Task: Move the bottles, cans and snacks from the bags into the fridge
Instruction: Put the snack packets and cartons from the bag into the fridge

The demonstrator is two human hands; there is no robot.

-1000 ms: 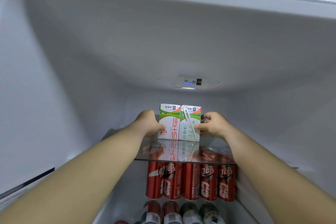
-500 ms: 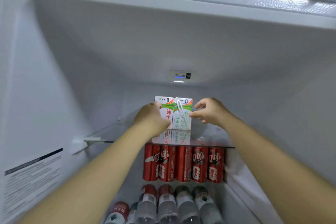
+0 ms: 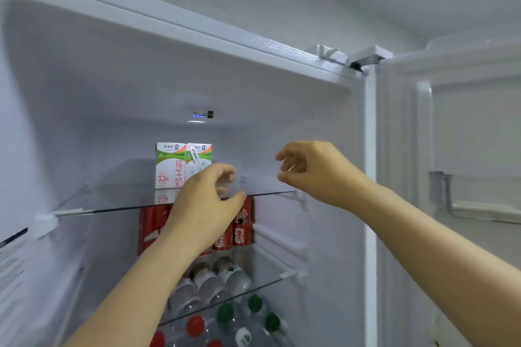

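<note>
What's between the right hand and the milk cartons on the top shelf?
In the head view, only the left hand and bare glass shelf lie between the right hand and the milk cartons; no other item stands there.

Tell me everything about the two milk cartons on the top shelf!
The two milk cartons are white paper-looking boxes with green and orange bands; the left shows red writing, the right a wrapped straw. They stand upright, side by side, touching, on the glass shelf, which mirrors them. The left hand hides one lower corner.
</note>
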